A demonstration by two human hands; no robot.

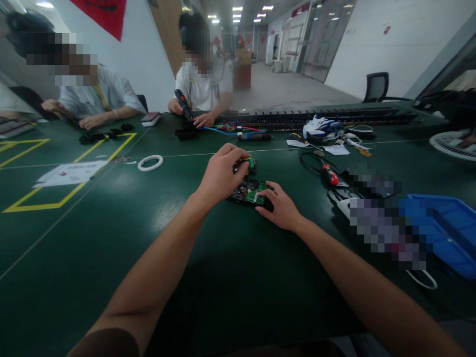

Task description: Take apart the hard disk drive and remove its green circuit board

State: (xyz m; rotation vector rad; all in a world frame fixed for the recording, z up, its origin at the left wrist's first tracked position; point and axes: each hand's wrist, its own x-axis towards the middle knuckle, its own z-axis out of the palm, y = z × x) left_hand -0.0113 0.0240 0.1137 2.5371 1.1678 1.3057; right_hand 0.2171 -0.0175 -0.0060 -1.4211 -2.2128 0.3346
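Observation:
A flat black housing [241, 191] with a green circuit board [256, 196] and round dark parts lies on the green table in front of me. My right hand [279, 206] grips its right end, thumb at the near edge and fingers over the board. Just above the housing's far side, my left hand [225, 171] has its fingers closed around a small piece with a green board [252, 164]. Much of that piece is hidden behind the fingers. Whether it touches the housing I cannot tell.
A white tape roll [150, 163] and paper sheet [70, 173] lie left. Across the table a person [203, 84] holds a power screwdriver [184, 105]; another sits left. Right are gloves [322, 127], a red-and-black tool [329, 175], cables and a blue tray [446, 208].

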